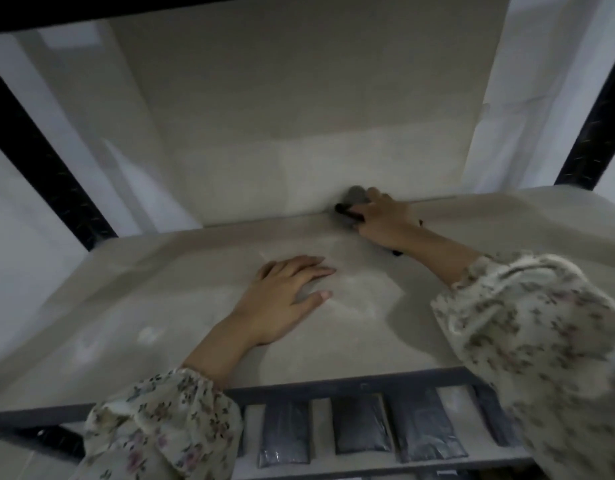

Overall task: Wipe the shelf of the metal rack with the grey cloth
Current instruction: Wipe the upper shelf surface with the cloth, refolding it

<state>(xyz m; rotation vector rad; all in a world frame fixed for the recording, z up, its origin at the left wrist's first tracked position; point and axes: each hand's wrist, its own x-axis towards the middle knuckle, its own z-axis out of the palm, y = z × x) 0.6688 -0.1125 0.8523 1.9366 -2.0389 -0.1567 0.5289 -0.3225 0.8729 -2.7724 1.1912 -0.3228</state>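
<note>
Grey cloth point(355, 195) sits bunched at the back edge of the shelf point(195, 306), right where the pale surface meets the back wall point(299, 98). Your right hand point(382, 220) lies on top of it, fingers curled over the cloth and pressing it down into that corner line; a dark strip shows under the hand at both ends, and you cannot tell what it is.

Your left hand point(285, 292) rests flat on the shelf nearer the front, palm down, fingers spread and pointing right, gripping nothing. It lies well apart from the cloth, in front of it and to its left.

Both arms wear floral sleeves point(541, 323) gathered at the wrist. The shelf surface looks dull and streaked, with a lighter patch just beside your left fingertips.

Black posts point(50, 168) of the rack rise at the left and right corners, and a dark front rail point(333, 384) runs below your forearms. Under that rail, on the lower level, 4 dark packets point(359, 427) lie side by side in a row.
</note>
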